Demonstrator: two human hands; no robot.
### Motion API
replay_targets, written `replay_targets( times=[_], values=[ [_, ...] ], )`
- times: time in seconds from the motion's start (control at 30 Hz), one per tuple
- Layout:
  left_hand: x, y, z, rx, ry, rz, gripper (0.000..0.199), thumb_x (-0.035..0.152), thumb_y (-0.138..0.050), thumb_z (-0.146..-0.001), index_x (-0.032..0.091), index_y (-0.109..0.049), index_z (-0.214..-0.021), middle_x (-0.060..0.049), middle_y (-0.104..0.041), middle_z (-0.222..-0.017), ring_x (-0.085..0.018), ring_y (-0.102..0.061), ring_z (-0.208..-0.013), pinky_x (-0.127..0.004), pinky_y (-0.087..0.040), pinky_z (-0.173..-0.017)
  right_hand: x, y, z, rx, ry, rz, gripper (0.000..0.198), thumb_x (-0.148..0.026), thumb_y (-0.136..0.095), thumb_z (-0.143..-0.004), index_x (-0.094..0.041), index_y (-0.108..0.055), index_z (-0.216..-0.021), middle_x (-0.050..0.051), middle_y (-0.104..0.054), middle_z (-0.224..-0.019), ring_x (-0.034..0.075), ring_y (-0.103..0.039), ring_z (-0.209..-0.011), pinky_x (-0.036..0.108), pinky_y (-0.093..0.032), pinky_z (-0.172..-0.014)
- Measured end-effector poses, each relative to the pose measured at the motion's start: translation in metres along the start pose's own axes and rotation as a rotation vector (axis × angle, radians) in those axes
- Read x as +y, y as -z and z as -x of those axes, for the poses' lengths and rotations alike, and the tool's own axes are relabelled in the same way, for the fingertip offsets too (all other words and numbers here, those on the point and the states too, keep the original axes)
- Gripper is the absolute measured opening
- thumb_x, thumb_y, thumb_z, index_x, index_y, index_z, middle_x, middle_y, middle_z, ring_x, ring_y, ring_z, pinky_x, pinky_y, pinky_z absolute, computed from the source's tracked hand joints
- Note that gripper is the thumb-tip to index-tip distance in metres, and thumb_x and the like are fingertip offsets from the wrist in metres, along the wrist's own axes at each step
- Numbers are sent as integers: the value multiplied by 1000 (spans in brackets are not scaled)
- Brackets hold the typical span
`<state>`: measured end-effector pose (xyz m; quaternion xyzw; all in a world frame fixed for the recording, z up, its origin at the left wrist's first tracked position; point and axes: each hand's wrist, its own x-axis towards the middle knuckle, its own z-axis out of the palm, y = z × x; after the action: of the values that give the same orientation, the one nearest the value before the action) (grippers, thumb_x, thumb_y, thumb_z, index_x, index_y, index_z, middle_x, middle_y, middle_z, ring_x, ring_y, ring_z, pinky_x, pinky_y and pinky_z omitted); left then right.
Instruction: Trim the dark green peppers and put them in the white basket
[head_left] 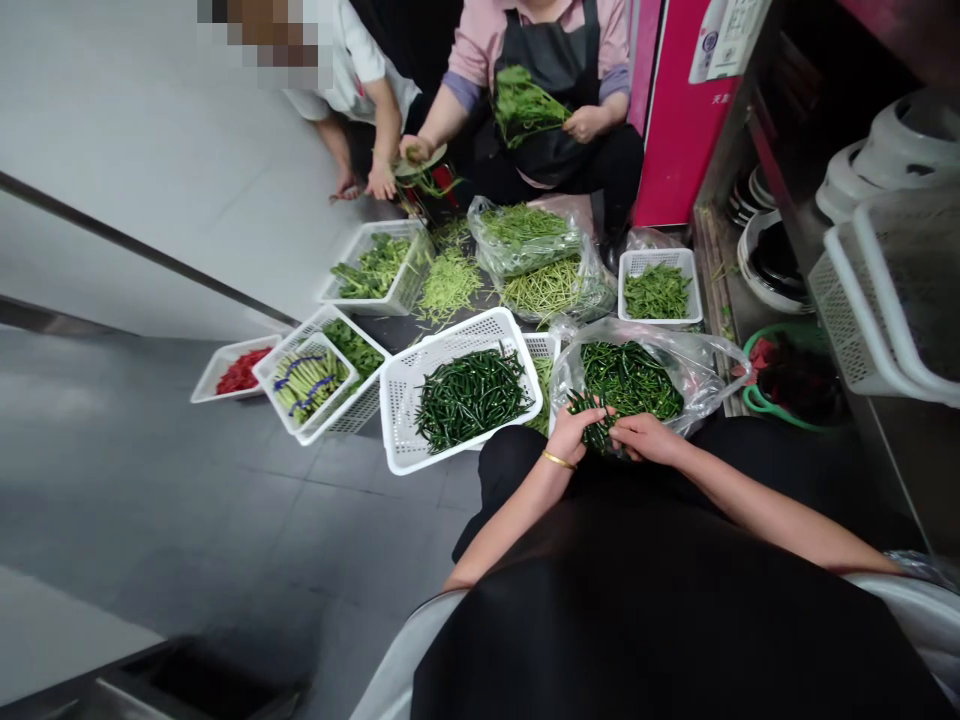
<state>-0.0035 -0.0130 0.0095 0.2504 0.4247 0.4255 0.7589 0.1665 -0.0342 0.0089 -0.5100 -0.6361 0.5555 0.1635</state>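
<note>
My left hand (574,432), with a gold bangle at the wrist, is closed around a bunch of thin green chili peppers (598,434). Close beside it, my right hand (645,438) has its fingertips pinched at the bunch's right side; what exactly they grip is too small to make out. Both hands are over the near edge of a clear plastic bag (701,365), opened wide and full of more green chilies (634,378). To the left, a white perforated basket (397,425) holds a heap of dark green chilies (472,400).
Opposite, a person in a dark apron (551,70) holds leafy greens (525,105); another person's arm (386,120) reaches in beside. Further baskets hold red peppers (241,371), banded green stalks (309,385) and cut greens (658,293). A metal shelf (885,460) borders the right side.
</note>
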Motion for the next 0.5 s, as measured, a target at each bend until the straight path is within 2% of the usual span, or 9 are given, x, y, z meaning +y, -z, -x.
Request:
replay_targets(
  times=[0.07,0.13,0.2,0.23,0.3,0.4,0.43,0.5],
  values=[
    [-4,3,3,-48,73,-27,39,26,-85,-50,12,-66,-82,-5,-69,-71,-13,-59,-59,-27,-47,-61,-2,-10,9,8,81,174,38,-40,-41,-89,-19,-56,-61,-3,-53,-49,11,-50,-45,23,-39,-51],
    [-9,5,4,-115,183,-65,40,27,-86,-51,10,-68,-82,-4,-67,-66,-13,-59,-58,-27,-46,-61,-6,-12,18,-82,209,426,33,-33,-46,-85,-19,-57,-58,0,-59,-56,12,-52,-51,24,-38,-55],
    [-11,7,5,-152,244,-92,37,26,-86,-51,9,-70,-79,-5,-65,-62,-13,-59,-57,-27,-45,-61,-10,-3,22,-219,279,641,26,-30,-52,-83,-20,-63,-61,3,-65,-63,14,-56,-57,25,-39,-58],
    [-11,8,4,-147,242,-90,35,26,-86,-51,9,-70,-76,-5,-65,-61,-13,-59,-58,-27,-45,-61,-10,6,20,-256,256,722,23,-31,-54,-82,-21,-67,-66,4,-68,-66,15,-58,-59,26,-40,-59],
    [-6,9,4,-108,205,-62,31,25,-86,-52,9,-70,-73,-4,-65,-62,-12,-58,-57,-26,-44,-60,-7,31,5,-193,95,853,24,-38,-58,-83,-22,-71,-74,7,-71,-73,18,-63,-65,27,-43,-61],
    [3,10,3,-57,161,-19,28,26,-85,-52,10,-69,-69,-3,-64,-61,-10,-56,-54,-25,-44,-57,7,66,-33,103,-247,924,42,-52,-56,-86,-14,-75,-83,17,-73,-87,24,-68,-80,30,-47,-66],
    [5,10,3,-47,154,-14,28,25,-85,-51,10,-69,-68,-3,-64,-61,-10,-55,-53,-25,-44,-57,14,72,-46,158,-336,897,42,-50,-56,-86,-12,-75,-86,18,-73,-90,25,-69,-82,30,-47,-68],
    [7,11,2,-23,141,-11,28,24,-85,-50,10,-68,-67,-3,-65,-62,-10,-56,-54,-25,-44,-57,25,75,-64,206,-414,854,36,-42,-59,-86,-10,-74,-90,18,-73,-94,24,-69,-85,29,-47,-70]
  ],
)
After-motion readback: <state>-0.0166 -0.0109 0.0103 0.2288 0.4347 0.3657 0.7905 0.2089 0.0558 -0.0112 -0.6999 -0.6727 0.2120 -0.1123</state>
